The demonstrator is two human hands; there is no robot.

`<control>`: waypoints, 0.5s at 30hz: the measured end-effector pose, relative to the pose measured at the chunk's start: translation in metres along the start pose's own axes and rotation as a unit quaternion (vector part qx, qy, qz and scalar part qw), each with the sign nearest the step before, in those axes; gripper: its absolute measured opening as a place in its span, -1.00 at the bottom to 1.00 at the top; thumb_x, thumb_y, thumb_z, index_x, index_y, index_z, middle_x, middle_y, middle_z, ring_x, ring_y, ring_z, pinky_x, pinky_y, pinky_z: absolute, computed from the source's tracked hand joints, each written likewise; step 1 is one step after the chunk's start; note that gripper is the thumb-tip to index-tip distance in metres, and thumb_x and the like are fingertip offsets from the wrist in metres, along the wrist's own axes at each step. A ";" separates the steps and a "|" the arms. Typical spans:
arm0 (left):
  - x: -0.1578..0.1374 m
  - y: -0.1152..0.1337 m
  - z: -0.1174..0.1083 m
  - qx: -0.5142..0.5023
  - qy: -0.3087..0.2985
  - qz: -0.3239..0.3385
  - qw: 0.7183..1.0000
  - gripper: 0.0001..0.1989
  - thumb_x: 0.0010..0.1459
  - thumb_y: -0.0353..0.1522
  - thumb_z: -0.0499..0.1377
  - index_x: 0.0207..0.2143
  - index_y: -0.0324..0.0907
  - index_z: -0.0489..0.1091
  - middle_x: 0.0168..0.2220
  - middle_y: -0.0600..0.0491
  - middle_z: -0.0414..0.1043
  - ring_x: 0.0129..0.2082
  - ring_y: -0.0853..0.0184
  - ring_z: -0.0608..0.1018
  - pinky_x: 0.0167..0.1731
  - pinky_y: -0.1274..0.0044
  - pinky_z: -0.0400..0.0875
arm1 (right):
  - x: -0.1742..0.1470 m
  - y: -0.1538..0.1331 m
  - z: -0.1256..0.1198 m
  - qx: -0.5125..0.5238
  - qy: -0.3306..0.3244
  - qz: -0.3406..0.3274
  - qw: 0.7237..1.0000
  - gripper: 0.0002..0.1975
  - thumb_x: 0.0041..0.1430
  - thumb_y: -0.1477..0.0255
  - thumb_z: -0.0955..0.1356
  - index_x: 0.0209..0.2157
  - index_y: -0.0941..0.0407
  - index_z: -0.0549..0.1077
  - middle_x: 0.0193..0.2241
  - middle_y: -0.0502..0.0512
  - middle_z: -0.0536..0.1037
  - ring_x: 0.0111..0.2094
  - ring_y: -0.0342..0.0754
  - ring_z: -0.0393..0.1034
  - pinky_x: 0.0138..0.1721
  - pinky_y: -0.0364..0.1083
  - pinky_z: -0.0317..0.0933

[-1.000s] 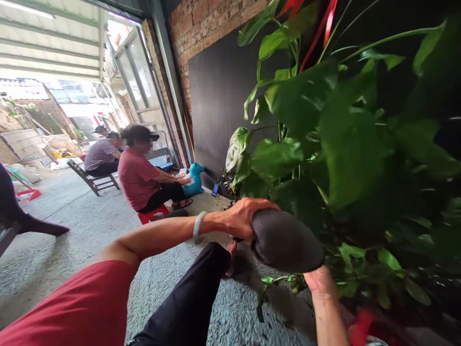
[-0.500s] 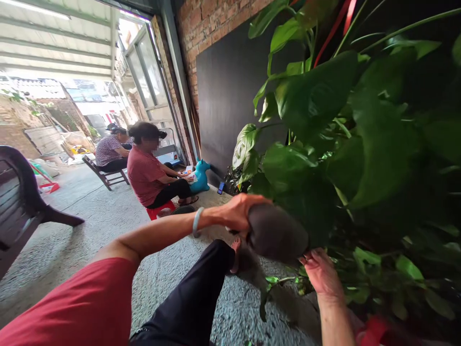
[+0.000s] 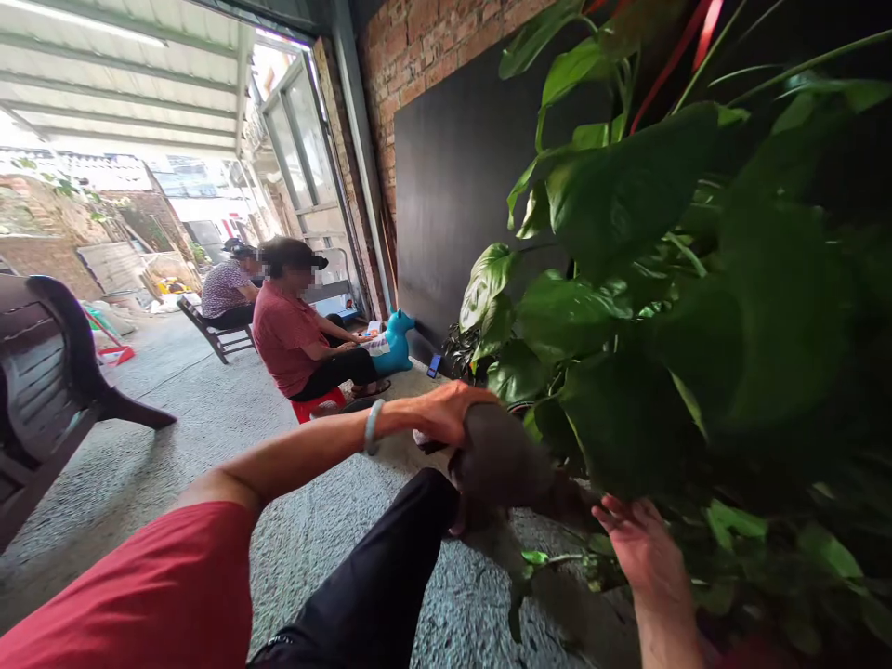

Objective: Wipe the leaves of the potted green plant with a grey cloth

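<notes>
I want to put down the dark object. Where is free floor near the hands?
Bare concrete floor lies between the dark bench and the red stool, left of the left hand. Around the right hand, the plant crowds everything.

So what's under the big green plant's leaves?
Under the plant, the left hand holds a dark rounded thing, and the right hand reaches in. Leaves hide the pot and the thing's far end.
</notes>
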State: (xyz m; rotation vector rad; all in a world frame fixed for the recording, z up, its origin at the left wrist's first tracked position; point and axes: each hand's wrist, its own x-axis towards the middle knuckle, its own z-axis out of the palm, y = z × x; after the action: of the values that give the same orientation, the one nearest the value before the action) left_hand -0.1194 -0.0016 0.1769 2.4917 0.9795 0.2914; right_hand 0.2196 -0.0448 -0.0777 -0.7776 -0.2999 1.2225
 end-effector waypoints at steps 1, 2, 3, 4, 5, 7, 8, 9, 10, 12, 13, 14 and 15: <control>-0.003 0.009 -0.013 -0.028 0.049 0.033 0.998 -0.27 -0.21 -0.49 0.30 0.13 -0.22 0.48 -0.03 0.01 0.61 -0.03 0.16 0.62 0.00 0.47 0.48 | 0.000 -0.001 0.000 0.003 0.007 -0.001 1.000 -0.68 -0.37 0.37 0.60 -0.51 0.01 0.48 -0.48 -0.03 0.61 -0.43 0.01 0.56 -0.42 0.01 0.52; -0.003 0.018 -0.027 -0.044 0.122 0.067 0.989 -0.26 -0.19 -0.46 0.30 0.16 -0.23 0.45 0.00 0.03 0.59 0.00 0.17 0.60 0.03 0.46 0.46 | 0.000 -0.001 0.000 0.005 0.011 -0.002 1.000 -0.68 -0.37 0.37 0.60 -0.50 0.02 0.49 -0.47 -0.02 0.61 -0.43 0.00 0.56 -0.42 0.01 0.52; 0.002 0.026 -0.039 -0.048 0.207 0.099 0.972 -0.26 -0.17 -0.44 0.30 0.17 -0.23 0.43 0.02 0.05 0.57 0.02 0.18 0.58 0.06 0.46 0.45 | 0.000 -0.001 0.001 0.006 0.015 -0.001 1.000 -0.69 -0.36 0.37 0.59 -0.49 0.02 0.50 -0.47 -0.02 0.61 -0.43 0.00 0.56 -0.42 0.01 0.52; 0.010 0.033 -0.049 -0.045 0.291 0.120 0.948 -0.27 -0.13 -0.43 0.30 0.19 -0.22 0.40 0.04 0.06 0.56 0.04 0.19 0.56 0.09 0.46 0.43 | 0.000 -0.001 0.002 0.006 0.019 0.001 1.000 -0.70 -0.34 0.37 0.58 -0.47 0.02 0.52 -0.47 -0.01 0.62 -0.43 0.00 0.56 -0.41 0.01 0.52; 0.020 0.037 -0.055 -0.042 0.358 0.133 0.923 -0.28 -0.10 -0.43 0.29 0.20 -0.22 0.39 0.07 0.06 0.54 0.07 0.20 0.54 0.11 0.46 0.41 | -0.001 0.000 0.002 0.005 0.022 0.004 1.000 -0.71 -0.33 0.38 0.57 -0.46 0.02 0.53 -0.47 0.00 0.62 -0.43 0.00 0.56 -0.41 0.01 0.52; 0.043 0.038 -0.053 -0.044 0.408 0.129 0.903 -0.31 -0.08 -0.46 0.27 0.19 -0.23 0.38 0.11 0.01 0.52 0.08 0.21 0.53 0.10 0.46 0.41 | -0.002 0.003 0.004 -0.003 0.020 0.012 1.000 -0.71 -0.33 0.38 0.57 -0.45 0.03 0.54 -0.46 0.02 0.62 -0.42 0.01 0.56 -0.41 0.02 0.52; 0.052 0.035 -0.046 -0.047 0.389 0.114 0.913 -0.31 -0.10 -0.48 0.27 0.18 -0.26 0.39 0.10 -0.02 0.52 0.05 0.22 0.55 0.07 0.46 0.43 | -0.002 0.004 0.004 -0.006 0.017 0.015 1.000 -0.71 -0.33 0.37 0.57 -0.46 0.03 0.54 -0.45 0.03 0.62 -0.42 0.01 0.56 -0.40 0.02 0.52; 0.058 0.030 -0.037 -0.049 0.345 0.091 0.933 -0.30 -0.13 -0.50 0.26 0.17 -0.30 0.40 0.06 -0.05 0.54 0.00 0.22 0.57 0.02 0.47 0.46 | -0.001 0.005 0.003 -0.008 0.015 0.014 1.000 -0.72 -0.33 0.37 0.57 -0.47 0.03 0.54 -0.46 0.03 0.62 -0.42 0.01 0.56 -0.41 0.02 0.52; 0.059 0.024 -0.026 -0.048 0.284 0.069 0.955 -0.29 -0.16 -0.52 0.26 0.15 -0.34 0.40 0.01 -0.06 0.56 -0.06 0.22 0.59 -0.04 0.47 0.48 | 0.000 0.005 0.003 -0.009 0.011 0.013 1.000 -0.72 -0.33 0.37 0.58 -0.48 0.03 0.53 -0.46 0.03 0.62 -0.43 0.01 0.56 -0.41 0.02 0.52; 0.048 0.010 -0.008 -0.041 0.141 0.062 0.987 -0.28 -0.19 -0.52 0.27 0.15 -0.38 0.42 -0.04 -0.08 0.58 -0.10 0.20 0.61 -0.07 0.46 0.50 | 0.002 0.006 0.000 -0.010 0.008 0.009 1.000 -0.73 -0.33 0.37 0.58 -0.50 0.03 0.51 -0.48 0.01 0.62 -0.43 0.02 0.56 -0.42 0.02 0.52; 0.039 0.003 -0.003 -0.036 0.075 0.079 0.993 -0.27 -0.20 -0.52 0.28 0.14 -0.37 0.43 -0.03 -0.08 0.58 -0.08 0.18 0.62 -0.04 0.45 0.49 | 0.004 0.006 -0.002 -0.009 0.009 0.009 1.000 -0.73 -0.34 0.38 0.58 -0.51 0.02 0.50 -0.48 0.01 0.62 -0.44 0.02 0.56 -0.42 0.03 0.52; 0.027 -0.004 -0.002 -0.031 0.026 0.100 0.994 -0.27 -0.21 -0.51 0.29 0.14 -0.34 0.45 0.00 -0.08 0.58 -0.04 0.17 0.61 0.00 0.45 0.48 | 0.005 0.006 -0.005 -0.009 0.007 0.010 1.000 -0.72 -0.34 0.38 0.58 -0.51 0.03 0.50 -0.48 0.01 0.62 -0.44 0.03 0.57 -0.42 0.03 0.52; 0.017 -0.010 -0.005 -0.028 0.006 0.114 0.993 -0.26 -0.22 -0.50 0.31 0.13 -0.30 0.46 0.02 -0.06 0.58 -0.01 0.16 0.61 0.03 0.45 0.47 | 0.007 0.006 -0.007 -0.011 -0.001 0.008 1.000 -0.72 -0.33 0.38 0.59 -0.51 0.03 0.51 -0.47 0.01 0.63 -0.44 0.03 0.57 -0.43 0.03 0.52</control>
State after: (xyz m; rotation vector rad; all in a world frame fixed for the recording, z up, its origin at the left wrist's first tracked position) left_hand -0.1148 0.0185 0.1767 2.5538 0.6805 0.3987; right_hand 0.2215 -0.0403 -0.0878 -0.7998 -0.3103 1.2377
